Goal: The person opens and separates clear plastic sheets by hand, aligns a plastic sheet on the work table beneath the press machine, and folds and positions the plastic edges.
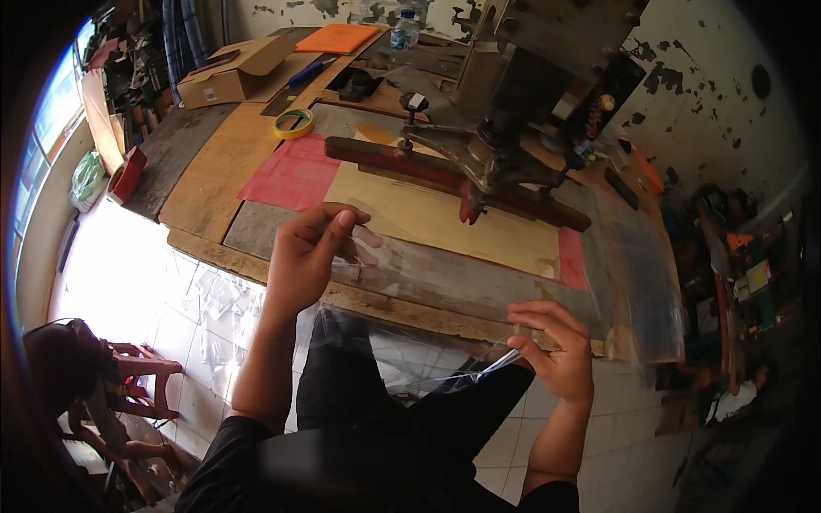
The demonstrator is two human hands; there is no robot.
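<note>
Film of clear, thin plastic (pixel 496 367) spans the pinched fingers of the left hand (pixel 306 256) and lightly gripping right hand (pixel 560 355). Apparent spreading calls for even tension.

Daylight pours in hard from the window (pixel 44 128) at the far left, and the floor (pixel 120 265) below it is blown out to flat white. Glare flecks the clear plastic scraps (pixel 218 316) there. The workbench (pixel 205 188) sits in softer, middling light, while the right side sinks into brownish gloom and blurs. The black trousers (pixel 342 368) lose nearly all detail. Everything bows in a fisheye curve, with black corners and a bluish fringe on the left rim.
</note>
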